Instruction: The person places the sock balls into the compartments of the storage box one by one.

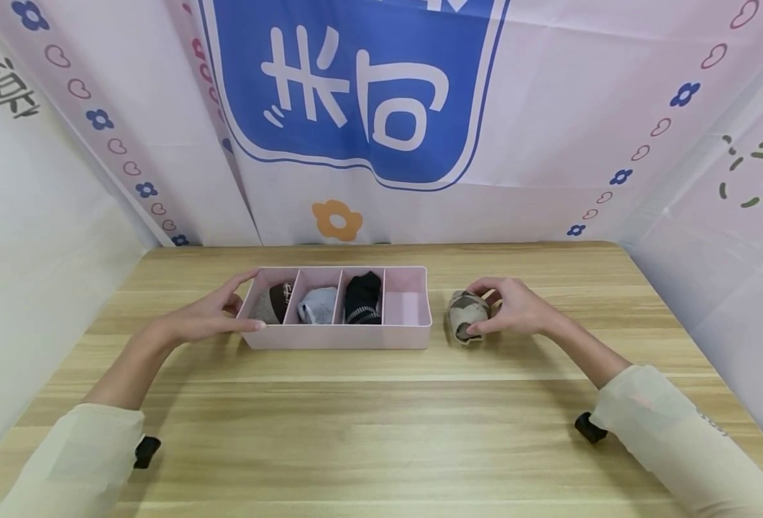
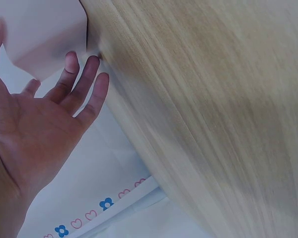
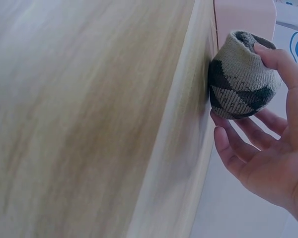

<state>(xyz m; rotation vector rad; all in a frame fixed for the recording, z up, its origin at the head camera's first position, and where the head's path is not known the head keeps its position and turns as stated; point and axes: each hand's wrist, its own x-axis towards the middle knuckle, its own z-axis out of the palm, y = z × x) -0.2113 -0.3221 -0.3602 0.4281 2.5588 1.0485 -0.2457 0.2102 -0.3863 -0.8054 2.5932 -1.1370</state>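
A pink storage box (image 1: pixel 336 337) with several compartments stands on the table. My left hand (image 1: pixel 206 313) spans its left end, thumb along the front corner and index finger at the back corner; the other fingers hang loosely beside the end wall. To the right of the box, my right hand (image 1: pixel 515 308) grips a rolled-up sock (image 1: pixel 468 316) between thumb and fingers. This sock is beige-grey with dark diamond shapes, its folded opening under my thumb in the right wrist view. Inside the box lie a brown-and-grey sock (image 1: pixel 271 305), a light grey sock (image 1: pixel 317 306) and a black sock (image 1: pixel 363 296).
The box's rightmost compartment (image 1: pixel 403 302) shows its bare pink floor. Under everything is a light wood-grain table (image 1: pixel 368 424). Printed cloth (image 1: pixel 549 144) hangs along the table's back edge, with white cloth on both sides.
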